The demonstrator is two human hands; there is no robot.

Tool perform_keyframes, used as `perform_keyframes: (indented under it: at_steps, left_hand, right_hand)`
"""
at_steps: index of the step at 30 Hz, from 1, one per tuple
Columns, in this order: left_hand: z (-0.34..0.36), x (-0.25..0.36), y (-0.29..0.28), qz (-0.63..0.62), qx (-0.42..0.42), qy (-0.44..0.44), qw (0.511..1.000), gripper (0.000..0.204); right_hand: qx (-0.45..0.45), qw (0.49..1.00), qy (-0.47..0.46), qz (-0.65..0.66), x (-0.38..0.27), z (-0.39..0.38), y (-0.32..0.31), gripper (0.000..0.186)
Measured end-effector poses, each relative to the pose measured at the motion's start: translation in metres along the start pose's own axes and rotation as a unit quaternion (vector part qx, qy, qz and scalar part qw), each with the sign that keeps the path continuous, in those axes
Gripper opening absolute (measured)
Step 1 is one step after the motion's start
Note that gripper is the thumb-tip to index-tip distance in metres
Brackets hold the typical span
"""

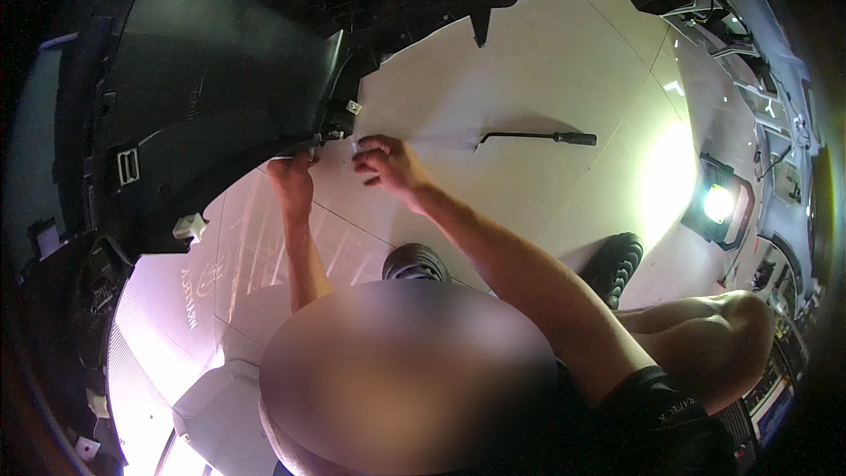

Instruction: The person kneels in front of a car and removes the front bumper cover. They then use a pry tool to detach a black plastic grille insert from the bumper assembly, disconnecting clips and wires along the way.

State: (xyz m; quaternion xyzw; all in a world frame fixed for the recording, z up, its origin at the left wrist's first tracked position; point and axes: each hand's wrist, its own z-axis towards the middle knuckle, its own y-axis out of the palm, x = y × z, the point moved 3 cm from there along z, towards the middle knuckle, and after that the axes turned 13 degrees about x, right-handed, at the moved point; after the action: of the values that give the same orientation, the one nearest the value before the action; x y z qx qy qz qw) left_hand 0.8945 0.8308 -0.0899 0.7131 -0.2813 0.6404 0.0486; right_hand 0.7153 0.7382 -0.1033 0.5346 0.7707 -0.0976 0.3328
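Observation:
My left hand (293, 178) is raised to the lower edge of a large black plastic panel (211, 79), its fingers closed on something small I cannot make out, beside a small fitting (333, 135). Just to its right, my right hand (383, 163) has curled fingers apart; whether anything tiny is at its fingertips is unclear. A small white clip (353, 107) sits on the panel edge above my hands. A bent black pry tool (575, 139) lies on the pale tiled floor right of my right hand.
A lit work lamp (719, 203) stands at the right beside dark and silver vehicle parts (775, 123). My shoes (612, 269) rest on the tiles (538, 70). Another white fitting (189, 227) is on the left panel. A pale object (220, 414) lies lower left.

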Motion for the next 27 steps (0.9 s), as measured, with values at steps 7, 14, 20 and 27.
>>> perform_keyframes:
  at_steps: [7,14,20,27]
  left_hand:
    - [-0.007,0.010,-0.001,0.021,0.003,0.039,0.999,0.026]
    - [0.003,-0.019,-0.009,0.098,-0.049,-0.028,0.994,0.028]
    - [-0.004,-0.005,-0.007,0.018,-0.036,-0.008,0.999,0.028]
    - [-0.004,0.002,-0.004,0.039,-0.078,-0.006,0.996,0.023]
  right_hand:
    - [-0.056,0.936,0.091,0.336,-0.011,0.025,0.038,0.033]
    - [-0.039,0.994,0.071,0.080,-0.018,0.039,0.027,0.022]
    - [-0.013,0.993,0.080,0.091,-0.013,0.041,0.028,0.024]
    - [0.017,0.998,0.062,-0.028,-0.030,0.034,0.024,0.026]
